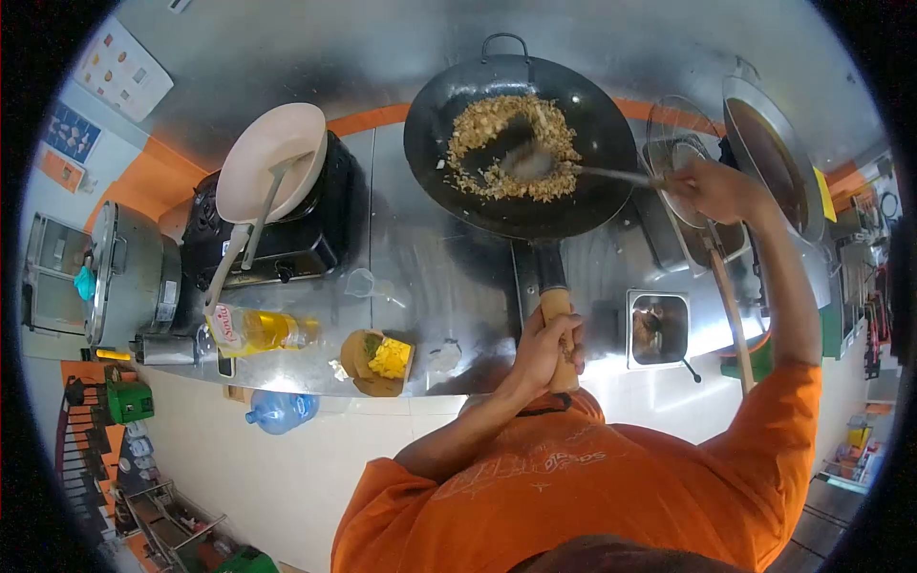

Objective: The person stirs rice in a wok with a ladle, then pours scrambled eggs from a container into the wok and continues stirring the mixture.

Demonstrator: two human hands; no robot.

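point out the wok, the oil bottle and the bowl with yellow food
wok (592,196) head view, bare inner wall right of the rice
oil bottle (263,330) head view, middle of its body
bowl with yellow food (358,358) head view, brown left rim

A black wok (583,181) of browned fried rice (497,143), metal ladle (535,162) sunk in it.

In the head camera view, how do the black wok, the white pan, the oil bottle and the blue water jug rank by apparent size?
Largest to smallest:
black wok
white pan
oil bottle
blue water jug, though it sits lower and farther away, so that last ranking is unsure.
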